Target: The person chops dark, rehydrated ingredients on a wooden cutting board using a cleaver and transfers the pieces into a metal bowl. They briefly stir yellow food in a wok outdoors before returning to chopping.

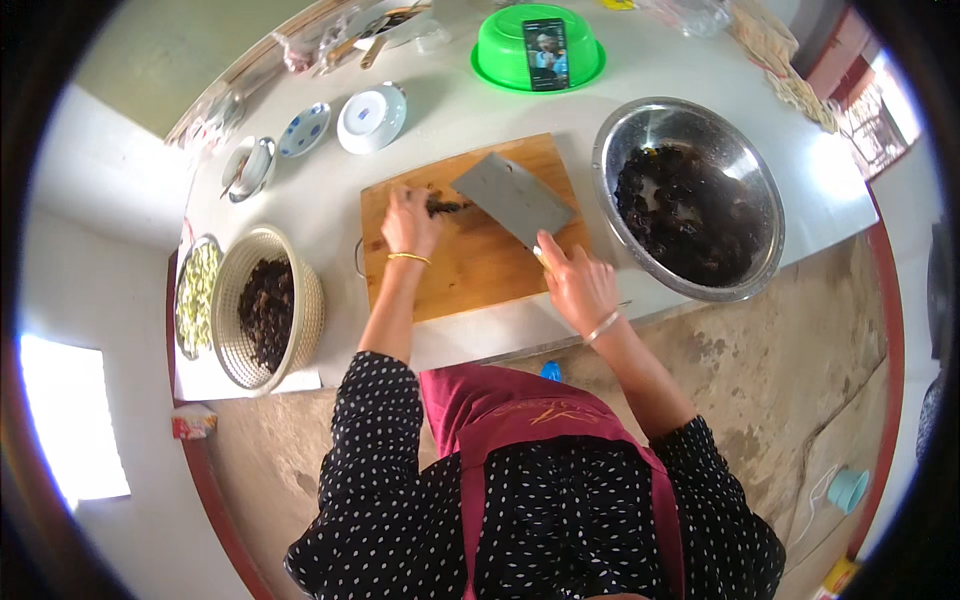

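My right hand [579, 283] grips the wooden handle of a cleaver, whose broad steel blade [514, 196] slants over the wooden cutting board [480, 277]. At the board's upper left, my left hand [410, 221] has its fingers around a small dark piece of food [444, 205], apparently wood ear fungus. The blade's far corner is a short way right of that piece. To the right of the board stands a steel basin [772, 217] with dark, wet fungus [686, 217] in it. A cream plastic basket [307, 307] on the left holds more dark pieces [268, 315].
Beside the basket is a tray of pale green cut vegetable [199, 296]. Bowls [251, 169], a blue-patterned dish [305, 130] and an upturned white bowl [373, 120] stand behind. A phone [547, 55] leans on a green plastic basket [499, 37]. The table's front edge [480, 356] runs before me.
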Demonstrator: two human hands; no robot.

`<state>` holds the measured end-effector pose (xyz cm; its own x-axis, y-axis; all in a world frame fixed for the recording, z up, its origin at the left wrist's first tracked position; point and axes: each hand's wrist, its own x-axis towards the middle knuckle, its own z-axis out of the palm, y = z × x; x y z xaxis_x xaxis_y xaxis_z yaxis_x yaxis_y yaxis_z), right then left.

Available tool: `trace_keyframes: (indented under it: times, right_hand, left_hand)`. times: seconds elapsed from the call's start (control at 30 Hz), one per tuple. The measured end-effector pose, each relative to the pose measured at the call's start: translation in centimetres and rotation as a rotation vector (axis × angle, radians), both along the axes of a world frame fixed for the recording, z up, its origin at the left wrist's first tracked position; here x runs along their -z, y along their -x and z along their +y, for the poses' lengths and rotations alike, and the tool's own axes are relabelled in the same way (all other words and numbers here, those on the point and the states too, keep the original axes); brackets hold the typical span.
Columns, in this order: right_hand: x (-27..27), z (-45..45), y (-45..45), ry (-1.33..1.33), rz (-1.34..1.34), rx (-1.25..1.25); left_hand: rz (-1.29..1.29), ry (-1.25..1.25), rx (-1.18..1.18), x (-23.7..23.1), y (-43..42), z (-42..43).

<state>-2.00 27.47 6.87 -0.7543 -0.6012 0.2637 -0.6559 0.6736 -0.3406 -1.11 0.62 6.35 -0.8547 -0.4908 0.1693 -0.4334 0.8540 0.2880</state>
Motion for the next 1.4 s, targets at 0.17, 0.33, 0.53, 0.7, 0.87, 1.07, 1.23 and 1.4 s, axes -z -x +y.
trace_keyframes:
  times: [0.17,0.33,0.53,0.7,0.87,1.07,1.23,1.4]
  right_hand:
    - [2.7,-3.2,0.8,-0.048,-0.011,-0.076]
    - [1.4,1.1,-0.4,0.199,0.186,-0.077]
    - [4.2,17.0,-9.6,0.106,-0.078,0.044]
    - [16.4,36.6,-23.5,-0.044,-0.707,0.859]
    - [28.9,54.7,-44.3,-0.286,-1.280,1.313]
    - [29.7,67.4,-44.5,0.242,-1.598,1.652]
    - [28.1,79.6,-30.2,0.282,-1.390,1.364]
    - [22.8,95.1,-9.7,0.352,-0.733,1.257]
  left_hand:
    - [0.087,-0.290,0.143,1.4,-3.6,0.7]
    - [0.225,-0.248,0.240,2.8,-5.0,-1.1]
    - [0.513,-0.133,0.028,3.1,-12.8,2.8]
    - [0.558,-0.233,0.317,4.7,-11.5,16.7]
    - [0.305,-0.418,0.702,6.0,-11.1,32.2]
    - [0.176,-0.493,0.874,9.0,-4.0,53.0]
    - [0.021,-0.614,0.945,8.0,4.2,70.8]
    - [0.099,-0.557,0.956,6.5,11.8,80.5]
